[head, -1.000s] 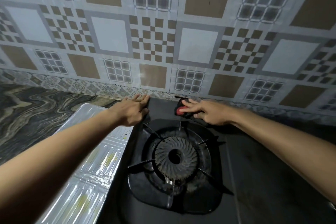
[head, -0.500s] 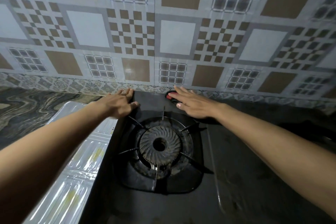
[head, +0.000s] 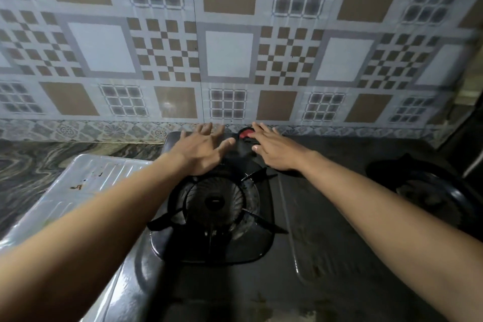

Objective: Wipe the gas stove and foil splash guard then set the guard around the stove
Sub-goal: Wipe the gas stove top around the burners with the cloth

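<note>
Both my hands are spread flat on the gas stove (head: 326,230): left hand (head: 201,150) empty, right hand (head: 274,148) half hiding a red-and-black cloth (head: 245,134). Foil splash guard (head: 78,191) lies flat under my left forearm, partly hidden.

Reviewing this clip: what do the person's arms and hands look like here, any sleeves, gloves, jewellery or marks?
Both forearms are bare as far as the frame shows, with no sleeve edge in view. The left hand and right hand wear no gloves. No rings, watch, bracelet or markings are visible on either wrist or on the fingers that show. Fingernails look short and unpainted.
</note>
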